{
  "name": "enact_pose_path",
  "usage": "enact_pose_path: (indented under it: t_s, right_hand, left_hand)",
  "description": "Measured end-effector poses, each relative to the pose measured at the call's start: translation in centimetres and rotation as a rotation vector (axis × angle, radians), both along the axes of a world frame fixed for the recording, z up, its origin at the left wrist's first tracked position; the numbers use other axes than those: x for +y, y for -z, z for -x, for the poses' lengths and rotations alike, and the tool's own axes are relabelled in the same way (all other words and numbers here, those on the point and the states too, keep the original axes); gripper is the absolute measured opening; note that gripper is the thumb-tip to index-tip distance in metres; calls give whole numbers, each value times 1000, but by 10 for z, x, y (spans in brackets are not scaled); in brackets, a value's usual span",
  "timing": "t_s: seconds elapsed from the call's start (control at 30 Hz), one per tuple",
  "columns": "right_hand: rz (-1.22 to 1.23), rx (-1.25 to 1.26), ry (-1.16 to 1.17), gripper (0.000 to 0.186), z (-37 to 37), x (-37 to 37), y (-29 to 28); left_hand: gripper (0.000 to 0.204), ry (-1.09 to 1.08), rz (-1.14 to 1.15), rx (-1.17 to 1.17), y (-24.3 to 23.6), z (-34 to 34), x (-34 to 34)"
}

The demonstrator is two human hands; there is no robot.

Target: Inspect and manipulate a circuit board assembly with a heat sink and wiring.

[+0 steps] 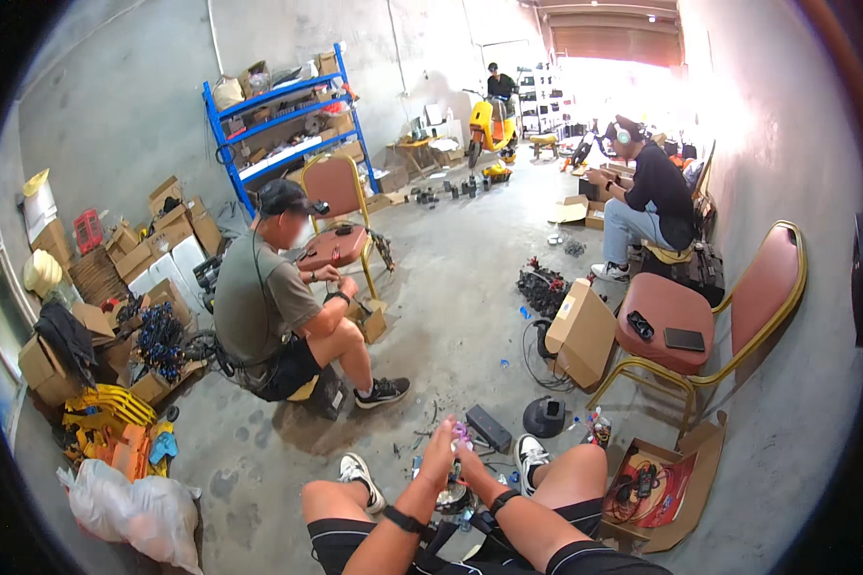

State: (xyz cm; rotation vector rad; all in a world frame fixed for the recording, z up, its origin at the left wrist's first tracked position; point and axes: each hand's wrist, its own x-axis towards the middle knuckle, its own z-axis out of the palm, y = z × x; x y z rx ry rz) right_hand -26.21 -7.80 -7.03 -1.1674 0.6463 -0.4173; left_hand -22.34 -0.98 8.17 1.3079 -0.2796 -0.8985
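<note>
My left hand [438,450] and my right hand [471,468] are close together between my knees. Both look closed around a small pink-purple piece [462,439], too small and too covered by the fingers to name. Just below the hands is a round, shiny metal part [455,499], partly hidden by my forearms. A dark grey oblong block [489,428] lies on the floor just beyond my right hand. To its right sits a black flared housing [545,417].
A red-seated chair [666,311] holds a phone [684,339]; beside it stands an open cardboard box [582,331]. Another box [710,479] with cables is by my right knee. A seated person [268,292] works at left, another [657,196] farther right. A white bag [134,513] lies lower left.
</note>
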Motion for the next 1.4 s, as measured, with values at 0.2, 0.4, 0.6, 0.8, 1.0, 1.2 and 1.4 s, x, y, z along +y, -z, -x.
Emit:
enact_pose_path:
  t_s: [0.2, 0.4, 0.6, 0.8, 1.0, 1.2, 1.4]
  right_hand:
    - [-807, -601, -411, 63, 24, 19, -14]
    - [-570, -183, -245, 63, 35, 11, -65]
    - [1191, -270, 160, 35, 38, 32, -40]
    - [1198, 458, -653, 37, 38, 14, 58]
    - [1020, 663, -961, 31, 45, 28, 84]
    - [1044, 401, -1005, 37, 49, 51, 31]
    - [997, 673, -965, 37, 57, 43, 10]
  left_hand:
    - [45, 180, -180, -1594, 41, 10, 24]
    - [45, 58, -340, -805, 187, 1, 80]
    - [58, -148, -10, 642, 173, 16, 76]
    - [48, 52, 59, 304, 130, 0, 84]
    - [47, 33, -623, -542, 175, 4, 102]
    - [51, 158, -797, -768, 183, 0, 99]
    - [56, 66, -754, -781, 172, -6, 112]
